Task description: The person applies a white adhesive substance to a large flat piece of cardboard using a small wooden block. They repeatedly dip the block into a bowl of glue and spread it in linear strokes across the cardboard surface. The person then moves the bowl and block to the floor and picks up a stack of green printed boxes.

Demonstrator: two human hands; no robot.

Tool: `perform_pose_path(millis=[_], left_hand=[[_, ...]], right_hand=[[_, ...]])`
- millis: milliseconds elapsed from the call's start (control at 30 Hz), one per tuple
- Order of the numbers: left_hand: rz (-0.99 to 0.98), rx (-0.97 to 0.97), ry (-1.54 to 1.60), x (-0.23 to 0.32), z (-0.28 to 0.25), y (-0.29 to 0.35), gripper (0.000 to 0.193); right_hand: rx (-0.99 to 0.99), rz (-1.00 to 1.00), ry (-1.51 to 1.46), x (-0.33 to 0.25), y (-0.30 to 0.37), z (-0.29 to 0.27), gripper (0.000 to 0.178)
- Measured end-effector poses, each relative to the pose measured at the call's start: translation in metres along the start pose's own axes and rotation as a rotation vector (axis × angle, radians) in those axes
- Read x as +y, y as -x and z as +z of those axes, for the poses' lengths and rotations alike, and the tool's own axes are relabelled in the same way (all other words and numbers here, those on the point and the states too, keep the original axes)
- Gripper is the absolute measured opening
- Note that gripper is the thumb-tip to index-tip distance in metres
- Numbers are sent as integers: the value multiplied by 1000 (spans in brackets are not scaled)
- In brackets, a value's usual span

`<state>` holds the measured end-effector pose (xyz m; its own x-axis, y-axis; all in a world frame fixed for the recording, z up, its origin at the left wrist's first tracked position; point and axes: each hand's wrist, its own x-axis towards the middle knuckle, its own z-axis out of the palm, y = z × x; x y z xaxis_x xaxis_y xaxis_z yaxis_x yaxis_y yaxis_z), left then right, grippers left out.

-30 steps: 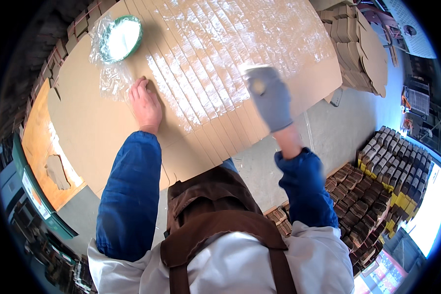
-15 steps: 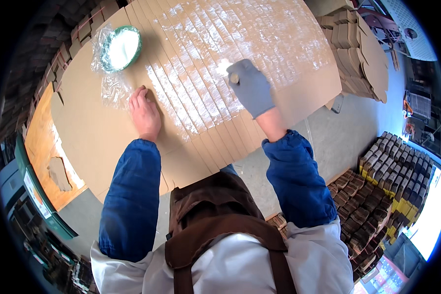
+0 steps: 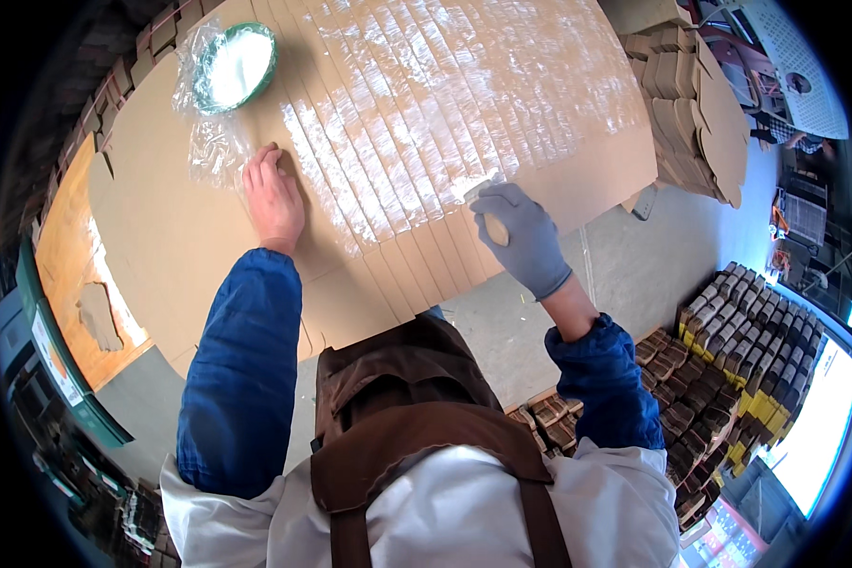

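In a grey glove, my right hand (image 3: 528,244) is closed around a brush (image 3: 497,230) with a pale handle. Its white-coated end touches the near edge of the white-smeared band on overlapping brown cardboard sheets (image 3: 151,218). My bare left hand (image 3: 275,204) lies on the plain cardboard left of the smears, its fingers stretched out and holding nothing. Beyond it stands a green bowl (image 3: 274,64) of white paste, on crumpled clear plastic film (image 3: 216,151). Streaky white paste covers the middle and far part of the overlapped sheets.
Stacked cut cardboard (image 3: 705,123) rises at the far right. Bundles of dark, grey and yellow pieces (image 3: 748,331) stand on the floor at the right. A wooden board (image 3: 62,270) shows under the cardboard's left side, beside a green-edged object (image 3: 76,388).
My right hand has drawn the brush toward me and slightly right, to the near edge of the smeared band. The left hand stays on the cardboard; the whole view has shifted slightly.
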<state>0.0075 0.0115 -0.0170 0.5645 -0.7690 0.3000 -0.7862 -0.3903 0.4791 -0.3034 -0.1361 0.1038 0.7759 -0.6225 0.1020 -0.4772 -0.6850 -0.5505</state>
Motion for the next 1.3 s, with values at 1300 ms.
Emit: perform_pose_path(millis=[1300], left_hand=[[-42, -32, 0, 1, -9, -7, 35]], right_hand=[[52, -44, 122, 76, -90, 8, 19]])
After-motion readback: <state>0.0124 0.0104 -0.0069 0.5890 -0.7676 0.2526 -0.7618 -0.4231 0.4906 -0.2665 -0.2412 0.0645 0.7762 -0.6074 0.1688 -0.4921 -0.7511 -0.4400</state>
